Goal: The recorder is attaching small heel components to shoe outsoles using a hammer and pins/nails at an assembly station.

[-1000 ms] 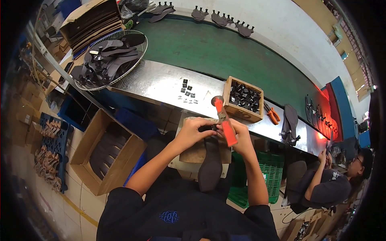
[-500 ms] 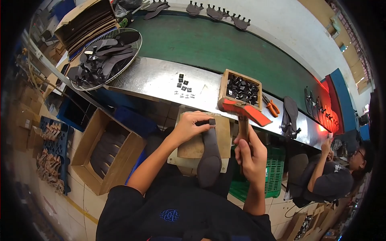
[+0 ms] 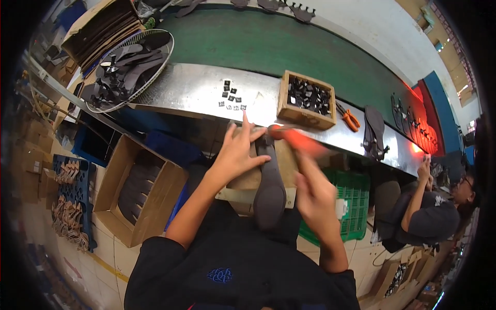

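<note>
A dark grey shoe sole [image 3: 269, 199] lies lengthwise over the small work block [image 3: 232, 195], its wide end toward my body. My left hand [image 3: 237, 151] spreads its fingers beside the sole's far narrow end, the thumb and a fingertip touching it. In my right hand [image 3: 319, 201] is a hammer [image 3: 306, 143] with an orange-red head, blurred by motion. Its striking face is at the far end of the sole, by my left fingertips. The black heel piece there is mostly hidden.
Beyond, the metal bench edge carries small black pieces [image 3: 231, 98], a wooden box [image 3: 305, 117] of black pieces and orange-handled pliers [image 3: 351, 120]. A wire basket [image 3: 168, 59] of soles stands left, above a cardboard box [image 3: 147, 227]. A co-worker [image 3: 431, 214] sits at right.
The hammer has swung down and left onto the far end of the sole. My left fingers have gone from pinching the black heel piece to spread out.
</note>
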